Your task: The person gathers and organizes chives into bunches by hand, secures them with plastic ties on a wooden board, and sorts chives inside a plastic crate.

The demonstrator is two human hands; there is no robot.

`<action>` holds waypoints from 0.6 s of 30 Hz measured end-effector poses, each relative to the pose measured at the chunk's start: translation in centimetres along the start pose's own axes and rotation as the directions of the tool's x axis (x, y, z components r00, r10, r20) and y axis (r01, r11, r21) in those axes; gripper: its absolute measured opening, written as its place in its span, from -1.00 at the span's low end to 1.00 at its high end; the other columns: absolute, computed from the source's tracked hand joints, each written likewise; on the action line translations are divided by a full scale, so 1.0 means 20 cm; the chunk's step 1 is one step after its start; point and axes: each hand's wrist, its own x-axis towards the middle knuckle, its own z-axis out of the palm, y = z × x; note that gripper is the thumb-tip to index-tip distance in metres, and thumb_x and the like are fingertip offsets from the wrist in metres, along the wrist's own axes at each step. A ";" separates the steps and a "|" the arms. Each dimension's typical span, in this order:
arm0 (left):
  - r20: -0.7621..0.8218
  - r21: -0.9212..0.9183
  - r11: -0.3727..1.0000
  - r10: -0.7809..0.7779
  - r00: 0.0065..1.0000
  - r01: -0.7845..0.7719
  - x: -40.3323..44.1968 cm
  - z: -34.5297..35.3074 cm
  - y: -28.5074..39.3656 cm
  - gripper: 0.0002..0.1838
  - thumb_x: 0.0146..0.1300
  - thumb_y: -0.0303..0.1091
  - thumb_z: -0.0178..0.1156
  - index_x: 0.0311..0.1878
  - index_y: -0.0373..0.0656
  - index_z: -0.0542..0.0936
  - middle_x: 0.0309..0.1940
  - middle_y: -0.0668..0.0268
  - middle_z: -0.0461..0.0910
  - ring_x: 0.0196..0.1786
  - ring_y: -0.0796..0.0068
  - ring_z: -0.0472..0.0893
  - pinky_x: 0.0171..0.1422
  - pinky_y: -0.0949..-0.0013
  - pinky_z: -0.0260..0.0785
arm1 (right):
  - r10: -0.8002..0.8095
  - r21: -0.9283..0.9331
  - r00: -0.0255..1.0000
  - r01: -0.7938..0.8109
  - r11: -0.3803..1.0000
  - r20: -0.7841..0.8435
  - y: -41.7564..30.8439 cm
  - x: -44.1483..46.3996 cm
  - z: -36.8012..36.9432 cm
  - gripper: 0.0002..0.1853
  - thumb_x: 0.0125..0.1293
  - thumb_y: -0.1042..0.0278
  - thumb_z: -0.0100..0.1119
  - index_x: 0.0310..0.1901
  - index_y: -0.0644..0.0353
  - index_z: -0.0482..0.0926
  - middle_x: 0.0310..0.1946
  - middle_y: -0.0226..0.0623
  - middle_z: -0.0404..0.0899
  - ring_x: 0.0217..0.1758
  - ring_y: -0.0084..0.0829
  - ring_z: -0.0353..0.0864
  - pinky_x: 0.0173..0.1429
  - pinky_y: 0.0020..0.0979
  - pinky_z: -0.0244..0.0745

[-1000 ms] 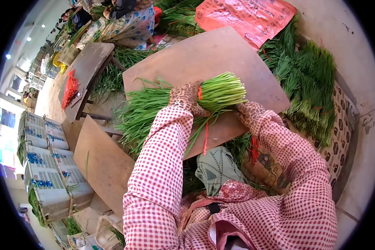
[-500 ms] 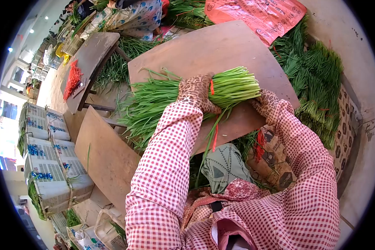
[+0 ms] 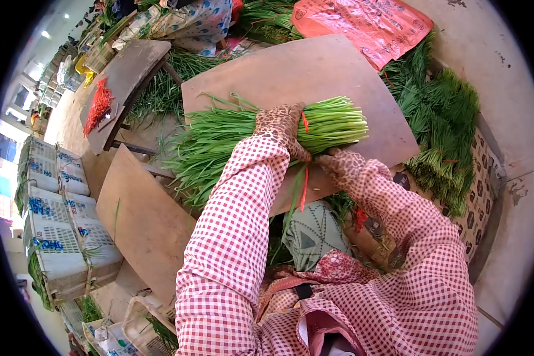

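Note:
A thick bunch of garlic chives (image 3: 332, 121) lies across the brown board, leaves to the left and pale cut ends to the right. My left hand (image 3: 280, 126), in a leopard-print glove, is closed over the middle of the bunch. A red tie (image 3: 305, 122) crosses the stalks beside it, and its loose end hangs below over the board's front edge. Close under the near side of the stalks is my right hand (image 3: 343, 167), gloved alike, its fingers drawn together near the left thumb. What those fingers hold is hidden. A few loose leaves dangle beside the tie.
The brown board (image 3: 273, 68) spans the front. Heaped chives (image 3: 442, 124) lie on the right, below a red plastic sack (image 3: 362, 26). Left are a small table (image 3: 133, 65) with red ties (image 3: 99, 105), another board (image 3: 139, 219), and stacked white crates (image 3: 56, 216).
My right hand has moved left from the cut ends to the underside of the bunch, near the tie. My left hand keeps its grip. The view has shifted slightly.

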 end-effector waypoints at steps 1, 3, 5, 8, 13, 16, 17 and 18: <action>0.041 0.007 1.000 0.011 0.999 -0.011 0.01 0.00 -0.01 0.15 -0.56 -0.08 0.57 0.27 -0.10 0.24 0.13 0.10 0.41 0.21 0.16 0.38 0.28 0.13 0.18 | -0.003 0.029 1.000 0.003 1.000 0.005 -0.02 0.05 -0.01 -0.62 0.16 0.29 0.11 0.03 0.15 0.46 -0.06 0.00 0.43 0.01 -0.07 0.45 0.10 -0.20 0.40; 0.051 0.029 1.000 0.002 0.999 -0.004 0.01 0.00 -0.01 0.17 -0.56 -0.07 0.56 0.28 -0.10 0.22 0.16 0.10 0.38 0.23 0.16 0.35 0.29 0.14 0.15 | 0.001 0.090 1.000 -0.002 0.996 0.019 -0.04 0.10 -0.04 -0.62 0.16 0.29 0.11 0.03 0.15 0.46 -0.06 0.00 0.43 0.01 -0.07 0.45 0.11 -0.20 0.40; 0.071 0.028 1.000 0.008 0.997 -0.010 0.01 0.00 -0.01 0.19 -0.55 -0.06 0.56 0.29 -0.09 0.18 0.19 0.11 0.34 0.26 0.17 0.31 0.32 0.13 0.11 | -0.004 0.127 0.999 0.000 0.992 0.034 -0.04 0.11 -0.04 -0.63 0.16 0.30 0.10 0.03 0.15 0.47 -0.06 0.00 0.43 0.01 -0.06 0.45 0.11 -0.20 0.40; -0.020 0.073 0.997 0.042 0.999 -0.040 0.01 0.05 -0.02 0.19 -0.55 -0.06 0.56 0.30 -0.09 0.17 0.18 0.12 0.34 0.25 0.18 0.32 0.31 0.13 0.12 | -0.029 0.165 0.998 0.020 0.986 0.050 -0.04 0.09 -0.05 -0.63 0.16 0.30 0.10 0.02 0.16 0.47 -0.06 0.00 0.43 0.02 -0.06 0.45 0.11 -0.20 0.39; 0.111 0.138 0.989 -0.074 0.991 0.058 0.01 0.05 0.01 0.21 -0.44 0.02 0.50 0.36 0.02 0.05 0.24 0.19 0.23 0.35 0.22 0.15 0.40 -0.02 -0.11 | -0.166 0.173 0.982 0.150 0.973 0.087 -0.05 -0.05 -0.04 -0.64 0.16 0.31 0.09 0.02 0.16 0.47 -0.06 -0.01 0.42 0.02 -0.06 0.44 0.11 -0.20 0.39; -0.050 0.109 0.994 -0.011 0.999 0.017 0.00 0.07 0.00 0.10 -0.53 -0.09 0.54 0.24 -0.03 0.25 0.12 0.17 0.40 0.22 0.21 0.36 0.29 0.12 0.15 | -0.272 0.134 0.953 0.254 0.958 0.134 -0.09 -0.09 0.04 -0.63 0.16 0.32 0.09 0.03 0.15 0.46 -0.05 0.00 0.42 0.03 -0.05 0.43 0.11 -0.20 0.39; -0.051 0.106 0.994 -0.015 0.999 0.020 0.00 0.07 0.00 0.10 -0.56 -0.09 0.54 0.24 -0.03 0.26 0.11 0.16 0.41 0.21 0.21 0.37 0.28 0.13 0.17 | -0.310 0.110 0.938 0.296 0.949 0.155 -0.10 -0.08 0.07 -0.61 0.15 0.33 0.09 0.05 0.14 0.45 -0.05 0.00 0.42 0.03 -0.05 0.43 0.10 -0.20 0.38; -0.053 0.107 0.994 -0.013 0.999 0.019 0.00 0.08 0.00 0.10 -0.56 -0.09 0.54 0.24 -0.03 0.27 0.11 0.16 0.41 0.20 0.21 0.37 0.27 0.13 0.17 | -0.348 0.088 0.920 0.338 0.937 0.177 -0.12 -0.07 0.10 -0.59 0.14 0.33 0.10 0.06 0.14 0.44 -0.05 0.01 0.42 0.04 -0.04 0.43 0.10 -0.20 0.38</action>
